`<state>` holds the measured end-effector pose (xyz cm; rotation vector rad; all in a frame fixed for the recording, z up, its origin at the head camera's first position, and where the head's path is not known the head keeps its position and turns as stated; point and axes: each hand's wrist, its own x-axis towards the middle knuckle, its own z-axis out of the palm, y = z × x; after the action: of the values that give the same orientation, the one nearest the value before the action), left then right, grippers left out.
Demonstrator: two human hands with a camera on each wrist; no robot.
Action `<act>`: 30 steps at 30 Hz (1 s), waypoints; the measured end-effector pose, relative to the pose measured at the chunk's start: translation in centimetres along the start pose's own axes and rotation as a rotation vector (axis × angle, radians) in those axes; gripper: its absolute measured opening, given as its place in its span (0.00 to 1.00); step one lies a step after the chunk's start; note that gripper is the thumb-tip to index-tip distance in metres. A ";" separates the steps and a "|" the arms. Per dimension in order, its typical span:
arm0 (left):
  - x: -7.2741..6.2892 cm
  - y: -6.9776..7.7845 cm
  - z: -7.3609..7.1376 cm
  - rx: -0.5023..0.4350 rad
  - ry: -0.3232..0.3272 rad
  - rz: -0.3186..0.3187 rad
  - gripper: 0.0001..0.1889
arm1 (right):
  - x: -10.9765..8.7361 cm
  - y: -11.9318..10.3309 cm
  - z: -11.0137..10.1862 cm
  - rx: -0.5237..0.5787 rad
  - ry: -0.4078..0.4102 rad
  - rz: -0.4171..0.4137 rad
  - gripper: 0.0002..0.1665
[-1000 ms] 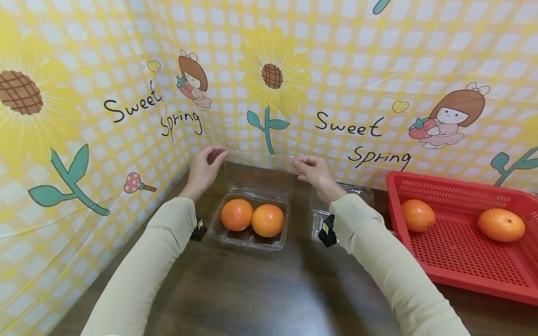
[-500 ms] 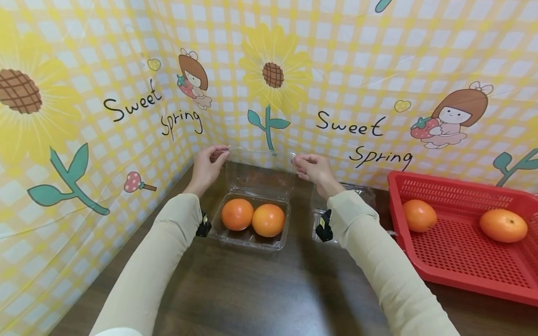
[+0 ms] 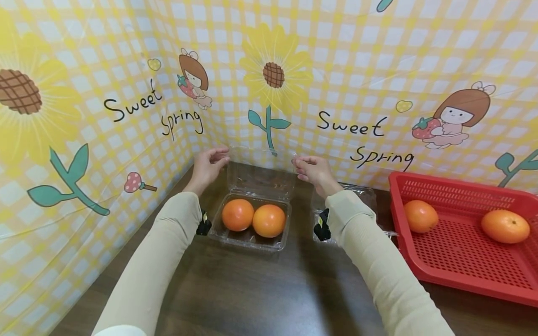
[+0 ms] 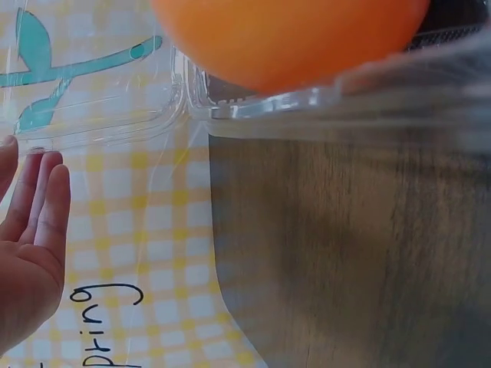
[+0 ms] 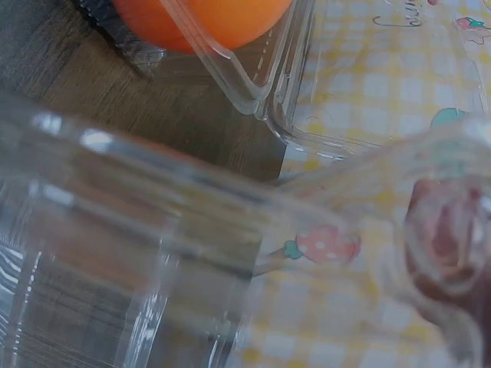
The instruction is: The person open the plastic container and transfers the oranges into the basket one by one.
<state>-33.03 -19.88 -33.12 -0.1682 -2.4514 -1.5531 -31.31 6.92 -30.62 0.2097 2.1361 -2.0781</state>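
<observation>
Plastic lid (image 3: pixel 261 173) stands raised, left hand (image 3: pixel 207 169) and right hand (image 3: pixel 315 173) pinching its top edge.

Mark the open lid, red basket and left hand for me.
Open lid (image 3: pixel 261 176), head view: clear panel's middle.
Red basket (image 3: pixel 462 249), head view: bare mesh floor.
Left hand (image 3: pixel 206 168), head view: middle of the hand.

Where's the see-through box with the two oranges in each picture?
Head: the clear clamshell box is near the middle, lid up.
Left wrist: across the top, showing one orange.
Right wrist: near the top, just left of centre, also showing one orange.
Shared landmark: the yellow-checked backdrop.
</observation>
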 end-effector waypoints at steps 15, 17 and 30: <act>-0.1 -0.7 0.1 -0.004 -0.098 -0.039 0.20 | 0.6 0.4 0.0 -0.018 -0.031 0.029 0.19; -0.2 -0.7 0.1 -0.002 -0.104 -0.035 0.21 | 0.6 0.4 0.0 -0.011 -0.041 0.025 0.19; -0.5 -1.5 0.1 0.053 -0.164 -0.019 0.21 | 0.3 0.6 0.2 -0.016 -0.062 0.029 0.23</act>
<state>-32.93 -20.45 -34.57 -0.2742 -2.6238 -1.5361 -31.47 6.70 -31.27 0.1713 2.1011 -2.0235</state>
